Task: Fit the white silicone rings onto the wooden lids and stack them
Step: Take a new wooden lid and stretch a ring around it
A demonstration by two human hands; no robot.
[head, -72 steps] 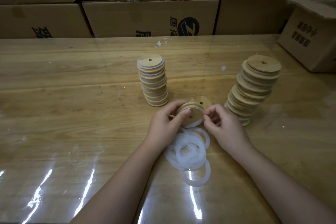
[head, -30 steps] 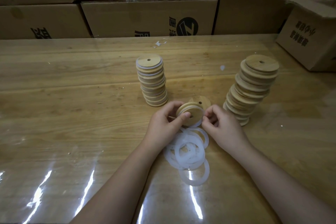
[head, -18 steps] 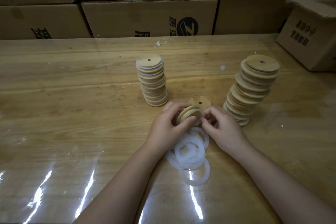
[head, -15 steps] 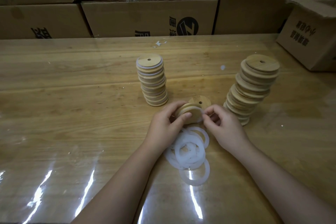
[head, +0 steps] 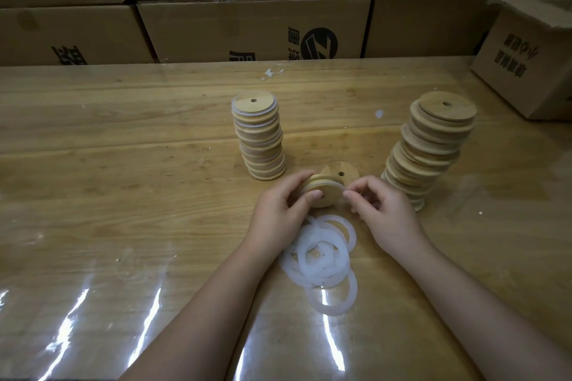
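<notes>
While tilted, lid (head: 327, 200) in left hand (head: 278, 217)

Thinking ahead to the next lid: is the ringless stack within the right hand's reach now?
Likely yes: the ringless stack stands just beyond the right hand, nothing between, though that hand pinches the white ring.

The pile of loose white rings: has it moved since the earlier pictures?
No. The ring pile lies where it was, equally far from the left lid stack.

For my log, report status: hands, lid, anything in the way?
Left hand grips wooden lid. Right hand pinches white ring at lid rim. Another lid lies just behind; ringed stack unobstructed.
</notes>
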